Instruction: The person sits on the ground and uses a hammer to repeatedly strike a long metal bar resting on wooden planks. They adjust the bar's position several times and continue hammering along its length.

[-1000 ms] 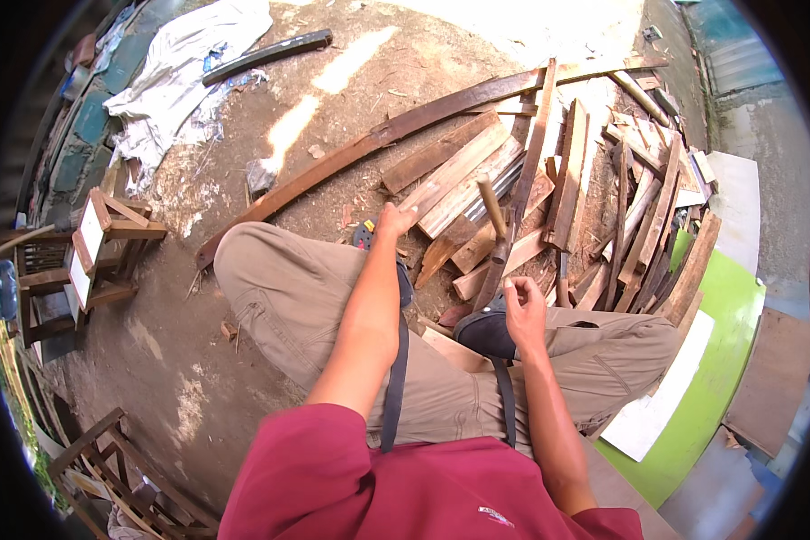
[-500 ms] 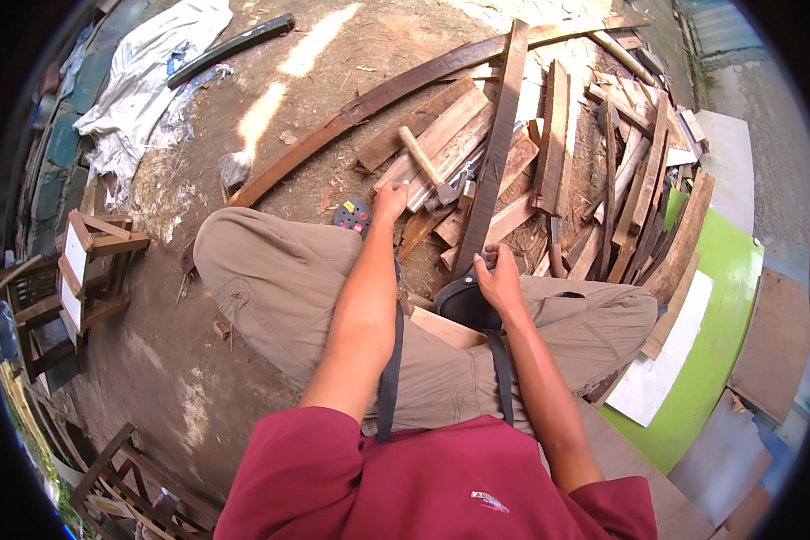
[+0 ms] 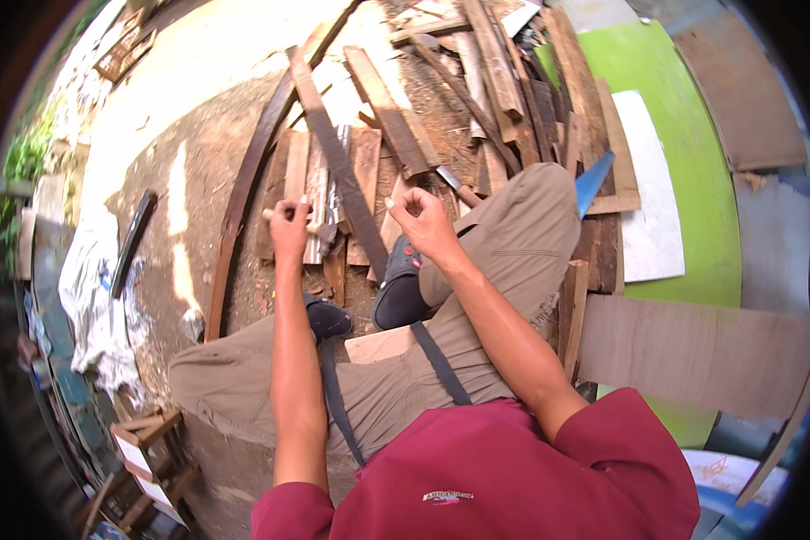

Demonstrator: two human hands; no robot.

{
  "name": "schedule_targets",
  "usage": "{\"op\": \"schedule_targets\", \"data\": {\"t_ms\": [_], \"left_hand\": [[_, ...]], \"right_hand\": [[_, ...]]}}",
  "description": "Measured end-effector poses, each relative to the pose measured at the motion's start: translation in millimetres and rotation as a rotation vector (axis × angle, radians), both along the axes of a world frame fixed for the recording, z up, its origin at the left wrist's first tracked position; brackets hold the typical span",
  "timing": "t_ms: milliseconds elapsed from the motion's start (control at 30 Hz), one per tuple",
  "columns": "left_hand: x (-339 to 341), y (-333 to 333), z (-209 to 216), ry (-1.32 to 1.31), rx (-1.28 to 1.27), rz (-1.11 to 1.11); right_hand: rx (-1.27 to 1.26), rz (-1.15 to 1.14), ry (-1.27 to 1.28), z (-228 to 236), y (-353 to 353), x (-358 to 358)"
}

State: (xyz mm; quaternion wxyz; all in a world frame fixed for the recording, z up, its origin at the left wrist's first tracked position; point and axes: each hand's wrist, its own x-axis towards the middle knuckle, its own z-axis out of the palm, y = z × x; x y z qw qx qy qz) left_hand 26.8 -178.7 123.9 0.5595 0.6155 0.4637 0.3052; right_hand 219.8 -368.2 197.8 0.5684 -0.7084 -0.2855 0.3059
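My left hand is closed with curled fingers, in front of a hammer lying across short planks. Its handle end shows left of the hand and its head to the right; the hand hides the middle. My right hand is raised over my right shin, thumb and fingers pinched together. A pale speck shows at its fingertips, too small to name. Between the hands a long dark wooden strip slants down toward my shoes. Right of it lies a wooden-handled blade. I cannot make out what either hand holds.
A long dark beam runs along the left of the wood pile. Stacked boards lie far right, beside a green sheet and a white panel. Something blue juts past my right knee. A wooden frame stands lower left.
The view has swung right, so the wood pile now appears further left. Both hands are raised and apart, the right one away from the dark strip and my shoe.
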Motion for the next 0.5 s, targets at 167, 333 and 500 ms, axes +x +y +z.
{"op": "schedule_targets", "data": {"t_ms": [167, 333, 500], "left_hand": [[78.8, -34.7, 155.6, -0.525, -0.121, -0.098], [165.1, -104.9, 251.8, -0.834, -0.201, -0.507], [216.3, -167.0, 258.3, -0.699, -0.29, -0.802]], "right_hand": [[0.437, -0.379, -0.015, 108.7, -81.0, 83.7], [0.029, -0.895, -0.371, 34.9, -226.3, 179.8], [-0.861, -0.646, -0.613, -89.8, -310.9, 131.6]]}}
